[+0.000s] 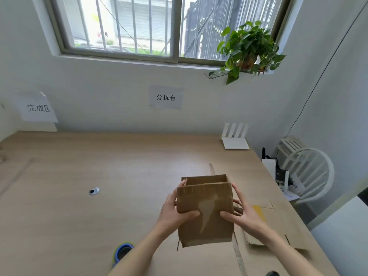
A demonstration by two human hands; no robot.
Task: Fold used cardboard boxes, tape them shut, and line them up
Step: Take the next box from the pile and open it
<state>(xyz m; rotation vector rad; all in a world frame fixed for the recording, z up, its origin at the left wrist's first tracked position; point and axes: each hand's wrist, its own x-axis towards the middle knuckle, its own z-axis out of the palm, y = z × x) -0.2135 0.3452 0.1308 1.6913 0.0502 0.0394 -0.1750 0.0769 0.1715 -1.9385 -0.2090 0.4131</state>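
Head view: left hand (175, 211) and right hand (242, 213) gripping opposite sides of upright cardboard box (205, 212), thumbs across its front.

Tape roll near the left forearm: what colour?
Blue with a green edge, on the tape roll, head view.

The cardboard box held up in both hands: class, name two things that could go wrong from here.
1. The cardboard box is gripped only at its sides by the left hand and right hand, above the table; it may buckle or slip.
2. The tape roll lies under the left forearm; an elbow might knock it.
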